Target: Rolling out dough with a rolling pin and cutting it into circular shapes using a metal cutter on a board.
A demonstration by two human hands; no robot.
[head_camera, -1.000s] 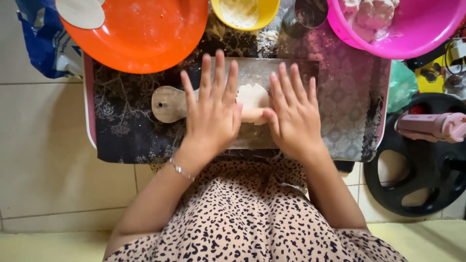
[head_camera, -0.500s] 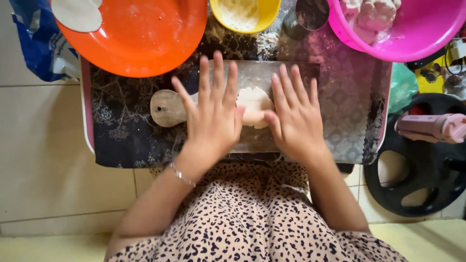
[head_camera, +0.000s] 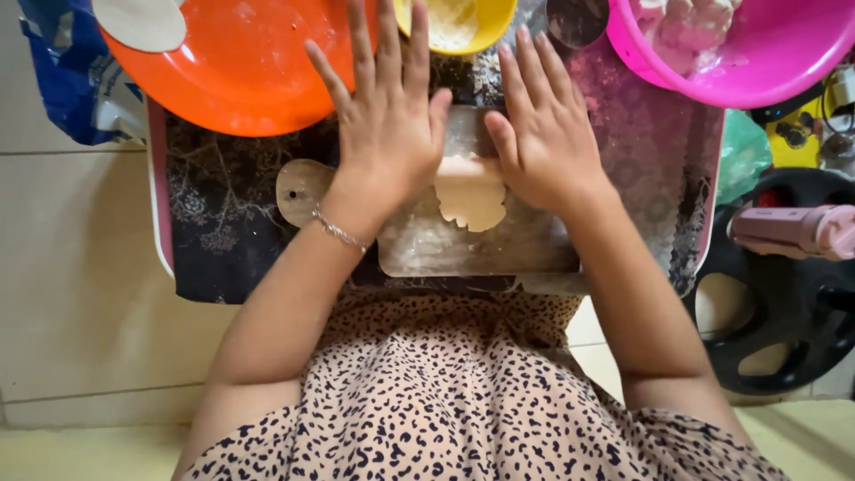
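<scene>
Taking the wooden board (head_camera: 481, 245) as the landmark and going left to right: off its upper left sits the orange bowl (head_camera: 240, 67) with a flat pale disc (head_camera: 142, 22) on its rim. The end of the rolling pin (head_camera: 301, 190) sticks out to the left of the board. The left hand (head_camera: 387, 134) lies flat on the pin, fingers (head_camera: 361, 44) spread and straight, gripping nothing, only pressing down with the palm. Half a second ago this hand was nearer the body, over the middle of the board; now it has slid forward, so its fingertips reach over the orange bowl and the yellow bowl (head_camera: 454, 22) beyond the board's far edge.

The dough (head_camera: 470, 198) lies on the board between the two hands, and more of it shows on the near side of the pin than before, with a ragged near edge. My reading is that the pin has rolled away over it, flattening it a little further; it looks small and thick, so the rolling seems far from done.

The right hand (head_camera: 548, 142) has moved forward likewise, also flat and open on the pin, holding nothing. Right of the board's far corner stands the pink bowl (head_camera: 757, 67) with pale lumps in it, unmoved. The dark patterned table (head_camera: 214, 240) under the board is unchanged.
</scene>
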